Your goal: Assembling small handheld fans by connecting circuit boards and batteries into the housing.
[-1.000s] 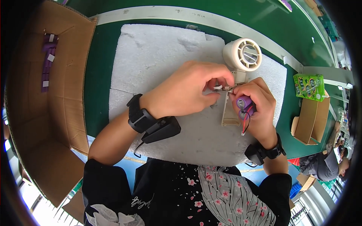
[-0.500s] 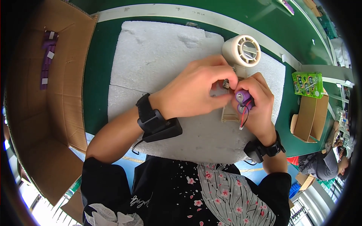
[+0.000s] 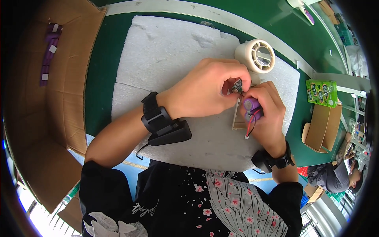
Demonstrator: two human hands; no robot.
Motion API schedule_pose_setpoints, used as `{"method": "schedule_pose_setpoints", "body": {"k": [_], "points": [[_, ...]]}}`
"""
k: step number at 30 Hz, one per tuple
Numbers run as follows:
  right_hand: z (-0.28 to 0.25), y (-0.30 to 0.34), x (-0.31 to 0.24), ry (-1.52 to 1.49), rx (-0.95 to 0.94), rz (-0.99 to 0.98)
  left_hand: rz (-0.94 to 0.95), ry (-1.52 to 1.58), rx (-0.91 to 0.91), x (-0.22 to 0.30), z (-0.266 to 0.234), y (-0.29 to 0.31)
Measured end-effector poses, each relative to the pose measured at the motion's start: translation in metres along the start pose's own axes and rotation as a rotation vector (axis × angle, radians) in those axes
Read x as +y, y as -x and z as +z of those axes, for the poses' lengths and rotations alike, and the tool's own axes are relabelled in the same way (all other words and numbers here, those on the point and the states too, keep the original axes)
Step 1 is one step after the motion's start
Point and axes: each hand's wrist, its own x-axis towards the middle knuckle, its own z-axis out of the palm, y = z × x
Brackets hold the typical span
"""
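Observation:
My left hand (image 3: pixel 209 87) pinches a small circuit board (image 3: pixel 237 85) between thumb and forefinger. Close beside it, my right hand (image 3: pixel 272 112) is closed around a pack of purple cylindrical cells (image 3: pixel 251 105). Red and black wires (image 3: pixel 250 125) hang from the pack and end in a small white plug (image 3: pixel 247 137). Beneath both hands lies the open cream handle shell (image 3: pixel 239 127) of a small handheld fan. Its round fan head (image 3: pixel 255 56) rests beyond my fingers, grille turned to the right. My hands hide most of the handle.
A white foam slab (image 3: pixel 166 51) lies under the work on a green table (image 3: pixel 100 98). At left stands a large cardboard box (image 3: pixel 75 79) with purple battery packs (image 3: pixel 50 53) inside. On the right are a green packet (image 3: pixel 321 93), a small carton (image 3: pixel 321 126) and another person (image 3: pixel 335 175).
The circuit board has turned and shows more clearly between my left fingers. My right hand has tilted the battery pack slightly, and its wires swing to the left.

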Motion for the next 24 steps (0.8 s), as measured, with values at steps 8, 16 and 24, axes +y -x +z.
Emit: {"method": "schedule_pose_setpoints", "body": {"k": [8, 16, 24], "points": [[-0.012, 0.002, 0.004, -0.400, 0.129, 0.150, -0.087, 0.027, -0.015, 0.001, -0.002, 0.001], [-0.014, 0.009, -0.002, -0.566, 0.189, 0.393, -0.001, -0.015, 0.018, 0.005, -0.003, 0.001], [-0.027, 0.005, -0.011, -0.200, -0.171, 0.208, 0.032, -0.046, -0.024, 0.012, -0.005, 0.003]]}}
